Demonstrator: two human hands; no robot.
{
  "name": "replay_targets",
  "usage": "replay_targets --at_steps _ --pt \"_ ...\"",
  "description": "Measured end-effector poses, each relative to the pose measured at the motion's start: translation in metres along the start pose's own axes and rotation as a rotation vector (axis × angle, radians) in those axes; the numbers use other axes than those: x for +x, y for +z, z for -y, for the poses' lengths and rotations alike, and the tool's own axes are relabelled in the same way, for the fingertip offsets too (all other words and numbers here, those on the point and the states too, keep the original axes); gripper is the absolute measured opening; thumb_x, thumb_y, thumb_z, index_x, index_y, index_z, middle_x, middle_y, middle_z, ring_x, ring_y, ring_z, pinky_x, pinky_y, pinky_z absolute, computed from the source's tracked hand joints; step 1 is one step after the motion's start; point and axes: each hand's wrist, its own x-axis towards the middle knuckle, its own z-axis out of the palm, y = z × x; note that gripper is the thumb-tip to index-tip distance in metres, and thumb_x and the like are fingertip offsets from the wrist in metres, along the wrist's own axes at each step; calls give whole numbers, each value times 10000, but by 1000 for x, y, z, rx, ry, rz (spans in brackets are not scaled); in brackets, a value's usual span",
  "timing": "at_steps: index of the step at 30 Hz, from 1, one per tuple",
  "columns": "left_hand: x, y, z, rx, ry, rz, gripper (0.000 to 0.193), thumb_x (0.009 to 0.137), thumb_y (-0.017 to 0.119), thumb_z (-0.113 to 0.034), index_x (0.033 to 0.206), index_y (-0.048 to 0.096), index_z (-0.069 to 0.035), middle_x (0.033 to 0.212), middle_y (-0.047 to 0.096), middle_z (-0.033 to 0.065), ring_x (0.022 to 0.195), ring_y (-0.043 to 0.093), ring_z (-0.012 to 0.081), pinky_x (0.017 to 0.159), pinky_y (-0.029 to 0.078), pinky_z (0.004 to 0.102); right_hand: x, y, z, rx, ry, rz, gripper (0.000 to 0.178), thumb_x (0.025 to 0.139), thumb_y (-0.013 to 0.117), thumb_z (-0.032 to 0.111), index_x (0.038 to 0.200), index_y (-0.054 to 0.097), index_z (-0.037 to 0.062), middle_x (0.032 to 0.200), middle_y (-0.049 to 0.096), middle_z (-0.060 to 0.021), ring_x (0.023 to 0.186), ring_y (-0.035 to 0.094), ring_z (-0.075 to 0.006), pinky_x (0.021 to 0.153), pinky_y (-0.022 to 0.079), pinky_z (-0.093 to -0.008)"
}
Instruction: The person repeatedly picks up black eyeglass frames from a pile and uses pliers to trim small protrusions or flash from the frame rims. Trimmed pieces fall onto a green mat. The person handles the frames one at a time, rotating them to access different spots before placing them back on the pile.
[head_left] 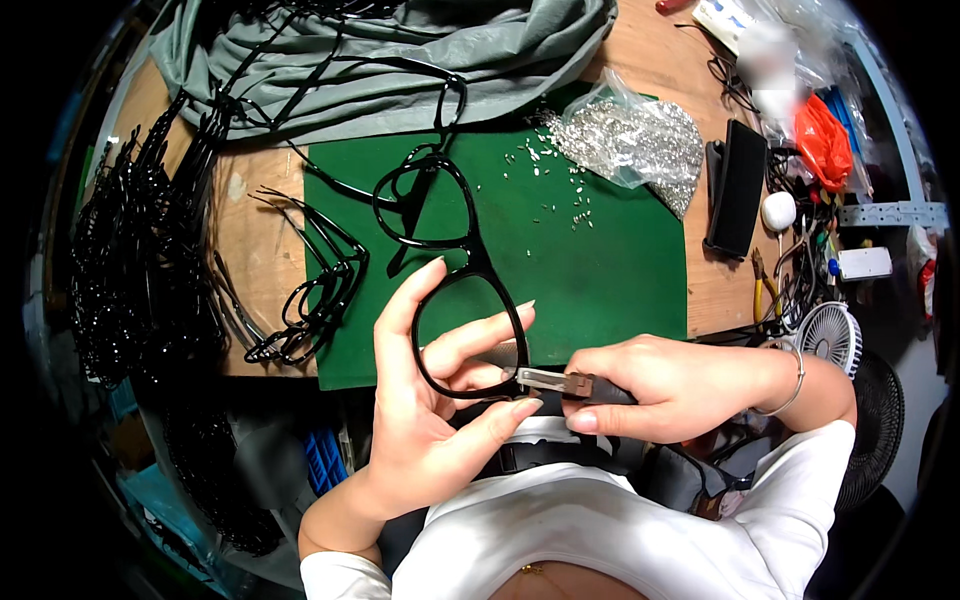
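Observation:
My left hand (425, 435) holds a black eyeglass frame (483, 262) by its nearer rim, fingers wrapped round and through the lens opening. No lens shows in it. In my right hand (660, 385) is a pair of pliers (578, 387) with dark handles. Its metal jaws touch the near outer corner of the frame, beside my left thumb; whether they grip the corner or a small part there I cannot tell. Beyond the held frame, other black glasses frames (452, 100) lie across the green mat (610, 290) and grey cloth (450, 60).
A clear bag (625, 140) of tiny silver metal pieces lies open, with loose pieces (540, 155) spilled nearby. Several black frames (335, 265) sit at the mat's left; a big black bundle (140, 260) hangs farther left. On the right are a black case (737, 190), yellow-handled pliers (766, 290) and a white fan (830, 335).

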Motion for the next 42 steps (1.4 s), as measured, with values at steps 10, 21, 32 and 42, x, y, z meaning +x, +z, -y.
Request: replay_targets --at_steps 10,21,32,42 --pt "3 4 7 -6 -14 -2 837 738 582 88 1314 -3 -72 1201 433 240 915 579 177 761 493 262 6 8 -3 -277 14 -195 324 830 535 262 839 539 -63 558 550 -171 579 572 -355 547 451 -387" --pt "12 3 7 -24 -66 -7 853 700 617 87 1307 47 -99 1165 455 203 773 538 75 711 460 205 40 -14 -74 -711 -126 -823 406 781 576 202 1089 454 -32 1045 480 -172 834 547 -318 734 437 -379" --pt "-35 1 44 16 -93 44 775 706 565 144 1267 75 -70 1061 504 241 795 580 163 749 443 261 40 -22 -84 -597 -92 -954 217 711 585 78 898 505 1 854 526 -171 784 540 -349 681 452 -399" --pt "-29 -13 29 -289 -364 68 145 841 428 58 962 409 -19 1032 509 145 901 553 162 802 432 282 60 -21 -93 -630 115 -956 165 707 589 98 793 499 -10 763 534 -175 725 544 -347 652 445 -412"
